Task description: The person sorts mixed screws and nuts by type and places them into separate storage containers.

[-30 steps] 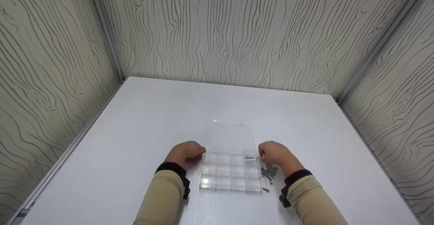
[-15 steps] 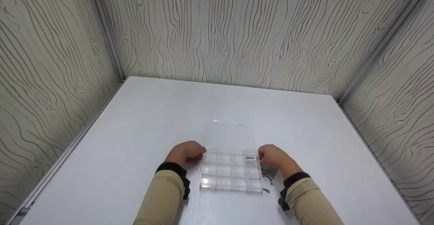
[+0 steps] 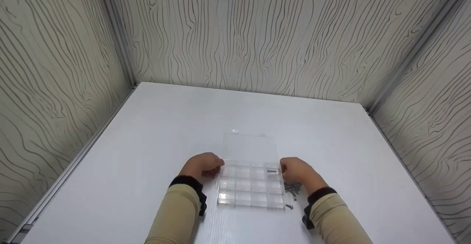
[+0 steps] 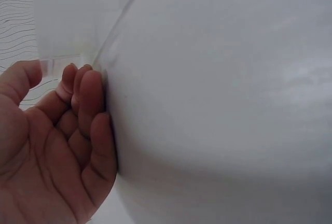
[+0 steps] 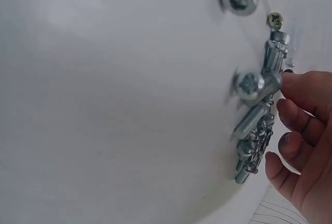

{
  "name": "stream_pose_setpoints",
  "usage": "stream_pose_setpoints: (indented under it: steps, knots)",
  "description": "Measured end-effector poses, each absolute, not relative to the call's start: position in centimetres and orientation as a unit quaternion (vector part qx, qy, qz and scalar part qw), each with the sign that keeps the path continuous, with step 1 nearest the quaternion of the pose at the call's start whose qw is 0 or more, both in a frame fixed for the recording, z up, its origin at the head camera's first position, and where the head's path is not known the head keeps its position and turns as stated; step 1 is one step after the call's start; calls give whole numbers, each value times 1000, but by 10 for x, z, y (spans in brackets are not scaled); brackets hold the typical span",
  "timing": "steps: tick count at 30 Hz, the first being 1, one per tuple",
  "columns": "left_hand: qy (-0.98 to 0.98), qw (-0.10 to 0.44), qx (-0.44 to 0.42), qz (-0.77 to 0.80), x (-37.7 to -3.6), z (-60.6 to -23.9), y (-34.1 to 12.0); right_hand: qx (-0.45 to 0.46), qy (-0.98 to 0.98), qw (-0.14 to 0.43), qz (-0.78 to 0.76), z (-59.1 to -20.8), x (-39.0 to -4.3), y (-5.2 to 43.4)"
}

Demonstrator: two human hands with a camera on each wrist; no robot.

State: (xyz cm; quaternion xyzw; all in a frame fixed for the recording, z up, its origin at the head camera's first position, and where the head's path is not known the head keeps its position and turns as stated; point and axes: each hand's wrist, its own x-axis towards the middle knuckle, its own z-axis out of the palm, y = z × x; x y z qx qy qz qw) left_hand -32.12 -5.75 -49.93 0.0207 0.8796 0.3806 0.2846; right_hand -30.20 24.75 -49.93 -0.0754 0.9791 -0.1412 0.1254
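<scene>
Organizer box (image 3: 251, 185) flanked by two hands on the white table (image 3: 147, 133)
Left hand (image 3: 201, 165) is curled against the box's left edge, nothing gripped; compartments hold one small part – right hand (image 3: 296, 169), fingers bent, touches the screw pile (image 3: 291, 188) beside the right edge.

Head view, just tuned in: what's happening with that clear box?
A person works at a white table with a clear compartment box, its lid open and lying flat behind it. The left hand rests curled against the box's left edge. The right hand is at the right edge, fingers touching a pile of metal screws beside the box. One far-right compartment holds a small dark piece.
</scene>
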Motion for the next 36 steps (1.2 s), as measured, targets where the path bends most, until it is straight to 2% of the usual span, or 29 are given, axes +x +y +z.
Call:
stream_pose_setpoints:
  steps: [10,25,36]
  knots:
    - [876,287,11,387,-323,-501,-57,-98,981,103,-128,-499,-301,251]
    - [872,296,11,390,-323,-498,-56,-66,983,130,-110,-495,-301,258]
    - [879,291,41,376,-322,-496,-58,-91,990,98,-39,-496,-298,249]
